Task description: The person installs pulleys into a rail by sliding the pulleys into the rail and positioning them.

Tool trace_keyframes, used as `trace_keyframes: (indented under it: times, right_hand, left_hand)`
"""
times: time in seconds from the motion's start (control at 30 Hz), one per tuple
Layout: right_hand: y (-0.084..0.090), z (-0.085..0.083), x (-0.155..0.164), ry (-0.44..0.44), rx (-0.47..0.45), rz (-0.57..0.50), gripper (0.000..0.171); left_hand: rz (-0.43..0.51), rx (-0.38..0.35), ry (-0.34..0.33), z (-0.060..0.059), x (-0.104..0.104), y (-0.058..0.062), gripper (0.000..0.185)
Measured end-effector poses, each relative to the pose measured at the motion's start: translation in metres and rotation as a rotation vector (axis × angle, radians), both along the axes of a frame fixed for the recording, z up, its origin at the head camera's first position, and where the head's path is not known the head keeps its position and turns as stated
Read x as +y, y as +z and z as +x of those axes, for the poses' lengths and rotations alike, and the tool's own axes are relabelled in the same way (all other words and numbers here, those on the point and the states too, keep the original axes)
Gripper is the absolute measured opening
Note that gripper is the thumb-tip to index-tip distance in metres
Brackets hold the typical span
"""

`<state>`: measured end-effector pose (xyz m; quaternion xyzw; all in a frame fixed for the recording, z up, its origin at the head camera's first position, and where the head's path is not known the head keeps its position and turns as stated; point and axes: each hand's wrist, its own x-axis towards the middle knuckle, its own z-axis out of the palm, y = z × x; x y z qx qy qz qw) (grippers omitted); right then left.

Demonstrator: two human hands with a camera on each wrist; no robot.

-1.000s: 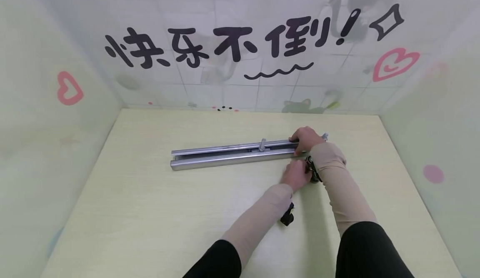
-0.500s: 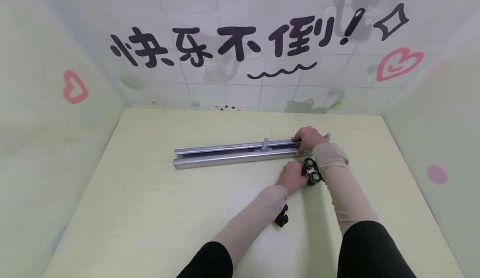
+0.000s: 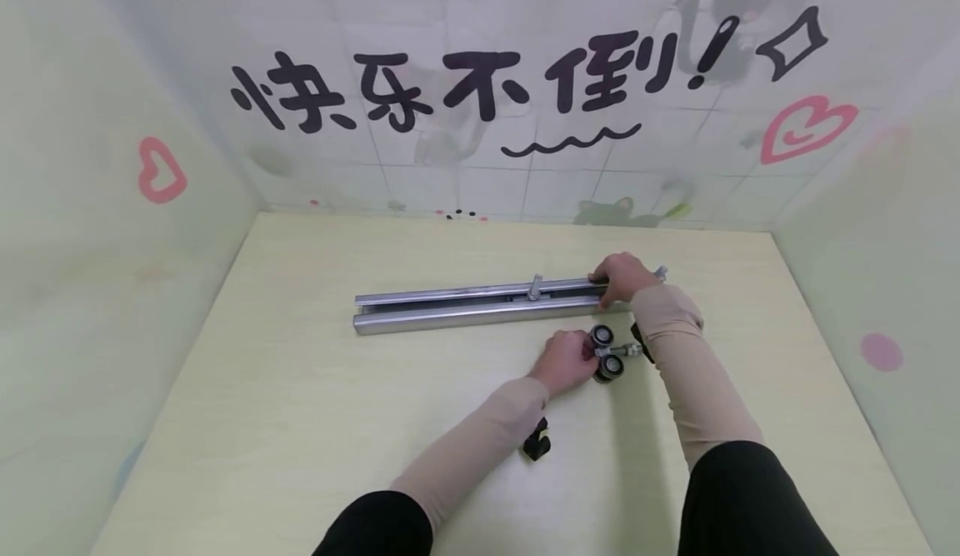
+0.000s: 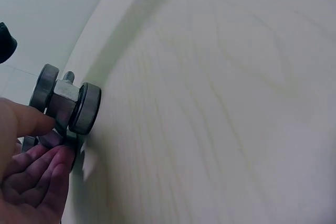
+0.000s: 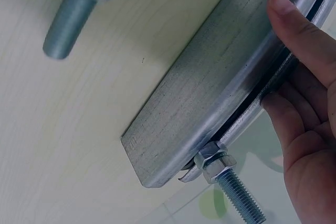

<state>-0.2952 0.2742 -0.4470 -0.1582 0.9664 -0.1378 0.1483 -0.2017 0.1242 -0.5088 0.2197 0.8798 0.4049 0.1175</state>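
On the table (image 3: 300, 389): a long metal rail (image 3: 465, 306) lies across the middle, its slot facing up, with one bolt (image 3: 535, 285) standing in the slot.
Left hand: the left hand (image 3: 564, 363) pinches a roller carriage (image 3: 609, 354) with dark wheels; the fingers (image 4: 37, 174) are closed around its metal body, the wheels (image 4: 84, 107) free beyond the fingertips.
Right hand: the right hand (image 3: 621, 277) clasps the right end of the rail, thumb (image 5: 299, 30) on the near wall and fingers curled over the slot.
Change: one second ago the carriage was hidden between the two wrists near the rail; now it is pulled toward the person and leftward, and it is plainly seen, apart from the rail. I judge the carriage is out of the track, or not yet put in.
Rail end: a second bolt (image 5: 231, 187) with nut sticks out at the end beside the right hand.
Edges: the rail's left end has open table on all sides; the back wall (image 3: 480, 81) and right wall (image 3: 885, 289) are well apart from both hands.
Free room: wide bare wood lies to the left and in front of the left forearm.
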Motion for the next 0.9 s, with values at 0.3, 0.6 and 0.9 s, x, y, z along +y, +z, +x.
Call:
trace_keyframes:
  times: [0.3, 0.6, 0.9]
  right_hand:
    - [-0.002, -0.001, 0.0, -0.007, -0.005, 0.006, 0.052]
    - [-0.002, -0.002, 0.0, -0.004, -0.005, -0.001, 0.054]
    - [-0.004, -0.003, 0.0, -0.018, -0.026, -0.001, 0.054]
  left_hand:
    - [0.001, -0.013, -0.02, 0.004, -0.021, 0.0, 0.011]
    - [-0.007, -0.021, -0.023, 0.009, -0.044, -0.001, 0.014]
    - [0.002, -0.045, -0.028, 0.016, -0.069, 0.0, 0.016]
